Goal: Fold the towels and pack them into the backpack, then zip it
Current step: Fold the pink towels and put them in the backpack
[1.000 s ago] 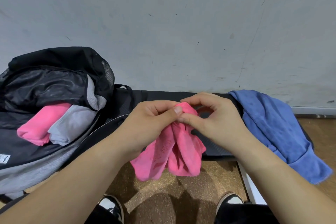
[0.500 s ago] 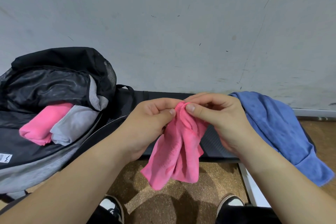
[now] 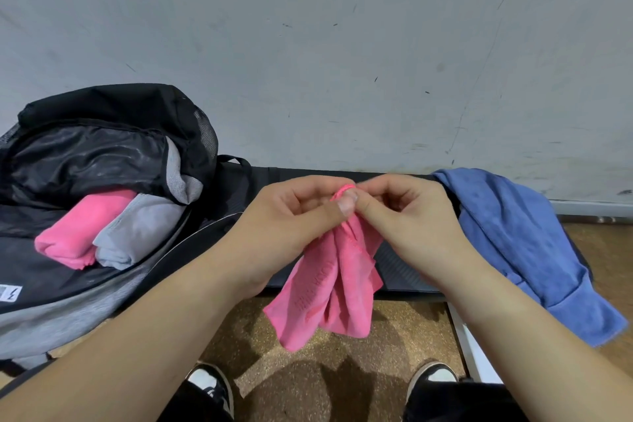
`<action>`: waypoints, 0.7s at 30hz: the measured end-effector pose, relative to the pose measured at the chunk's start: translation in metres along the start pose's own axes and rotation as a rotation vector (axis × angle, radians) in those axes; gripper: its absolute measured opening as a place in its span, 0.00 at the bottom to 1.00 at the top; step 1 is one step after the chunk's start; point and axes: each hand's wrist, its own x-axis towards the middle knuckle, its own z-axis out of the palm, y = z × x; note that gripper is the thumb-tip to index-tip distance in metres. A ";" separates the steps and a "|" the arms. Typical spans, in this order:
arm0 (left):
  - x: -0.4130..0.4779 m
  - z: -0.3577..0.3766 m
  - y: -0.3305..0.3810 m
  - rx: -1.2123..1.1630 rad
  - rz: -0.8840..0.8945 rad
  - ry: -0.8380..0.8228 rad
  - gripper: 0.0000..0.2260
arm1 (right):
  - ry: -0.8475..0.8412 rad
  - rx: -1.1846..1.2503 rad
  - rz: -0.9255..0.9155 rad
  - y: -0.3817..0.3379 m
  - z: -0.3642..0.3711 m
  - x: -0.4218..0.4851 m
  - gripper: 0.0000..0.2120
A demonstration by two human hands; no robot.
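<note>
Both hands, left hand point(image 3: 291, 216) and right hand point(image 3: 407, 219), pinched one pink towel point(image 3: 329, 288) at centre frame, unfolded; next, probably finding corners to fold it; backpack point(image 3: 102, 154) waited open at left.

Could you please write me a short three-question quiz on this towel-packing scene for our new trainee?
1. True or false: the backpack is zipped shut.
2. Which towel do both hands hold? A. blue B. pink C. grey
3. Fill in: the blue towel lies on the person's ____ side.

Key
1. False: it gapes open, with a folded pink towel and a grey towel in it.
2. B: left hand and right hand pinch the hanging pink towel at its top.
3. Right.
</note>
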 end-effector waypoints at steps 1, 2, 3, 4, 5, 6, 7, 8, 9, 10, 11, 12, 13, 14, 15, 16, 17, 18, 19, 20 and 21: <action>0.000 0.000 -0.001 0.040 0.014 0.023 0.11 | 0.001 -0.038 -0.009 -0.001 0.000 -0.001 0.04; 0.001 0.000 -0.003 0.094 0.027 0.049 0.11 | 0.002 -0.057 -0.013 -0.002 0.000 -0.002 0.05; 0.002 0.000 -0.005 0.149 0.041 0.069 0.11 | -0.002 -0.072 -0.021 -0.003 0.000 -0.003 0.06; 0.002 0.000 -0.006 0.186 0.047 0.085 0.12 | -0.008 -0.082 -0.032 -0.005 0.001 -0.005 0.07; 0.003 0.001 -0.006 0.208 0.047 0.103 0.13 | -0.010 -0.082 -0.043 -0.006 0.001 -0.006 0.07; 0.003 0.001 -0.006 0.233 0.041 0.118 0.13 | -0.003 -0.073 -0.054 -0.009 0.002 -0.008 0.08; 0.003 0.002 -0.006 0.267 0.036 0.123 0.12 | 0.013 -0.059 -0.066 -0.011 0.003 -0.010 0.09; 0.002 0.004 -0.005 0.309 0.031 0.109 0.11 | 0.032 -0.051 -0.083 -0.014 0.002 -0.012 0.09; 0.001 0.005 -0.005 0.356 0.027 0.089 0.10 | 0.049 -0.052 -0.107 -0.017 0.001 -0.015 0.09; -0.002 0.008 -0.005 0.403 0.025 0.075 0.08 | 0.063 -0.067 -0.138 -0.021 0.000 -0.019 0.08; -0.004 0.009 -0.006 0.448 0.024 0.074 0.06 | 0.078 -0.088 -0.170 -0.026 -0.001 -0.023 0.08; -0.006 0.012 -0.005 0.487 0.018 0.076 0.06 | 0.096 -0.099 -0.199 -0.030 -0.002 -0.027 0.07; -0.009 0.014 -0.004 0.503 0.019 0.070 0.07 | 0.115 -0.093 -0.225 -0.035 -0.002 -0.032 0.07; -0.011 0.015 -0.003 0.512 0.016 0.062 0.09 | 0.138 -0.079 -0.257 -0.041 -0.003 -0.037 0.06; -0.014 0.018 -0.001 0.516 0.022 0.057 0.08 | 0.167 -0.077 -0.297 -0.047 -0.005 -0.042 0.06; -0.017 0.020 0.001 0.524 0.017 0.062 0.04 | 0.200 -0.096 -0.341 -0.051 -0.007 -0.046 0.06; -0.019 0.021 0.002 0.528 0.011 0.074 0.02 | 0.233 -0.135 -0.377 -0.054 -0.010 -0.050 0.06; -0.021 0.021 0.002 0.541 -0.006 0.084 0.03 | 0.255 -0.190 -0.393 -0.055 -0.014 -0.051 0.05; -0.022 0.020 0.000 0.555 -0.021 0.101 0.05 | 0.266 -0.251 -0.380 -0.052 -0.017 -0.050 0.05; -0.022 0.018 -0.001 0.585 -0.043 0.113 0.04 | 0.265 -0.306 -0.345 -0.047 -0.021 -0.048 0.05; -0.022 0.015 -0.004 0.626 -0.052 0.125 0.03 | 0.255 -0.344 -0.295 -0.040 -0.023 -0.045 0.06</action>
